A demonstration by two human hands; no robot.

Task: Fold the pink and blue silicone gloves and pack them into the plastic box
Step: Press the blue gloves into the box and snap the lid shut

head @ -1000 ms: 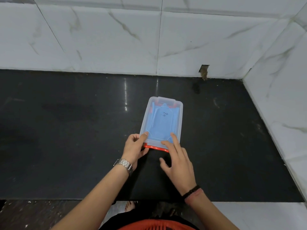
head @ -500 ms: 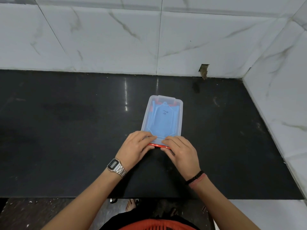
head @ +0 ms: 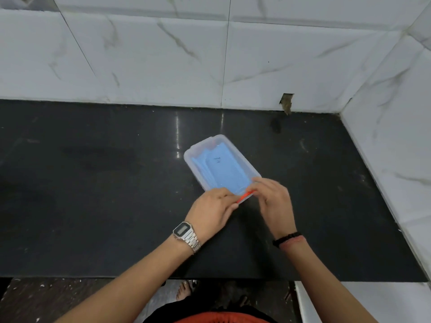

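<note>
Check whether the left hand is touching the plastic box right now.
Touching. The head view shows the left hand with fingers on the near end of the plastic box at its red latch.

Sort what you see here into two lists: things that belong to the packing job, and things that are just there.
Part of the job:
plastic box
blue glove inside it
red clip
left hand
right hand

Just there:
black counter
wristwatch
marble wall tiles
</note>
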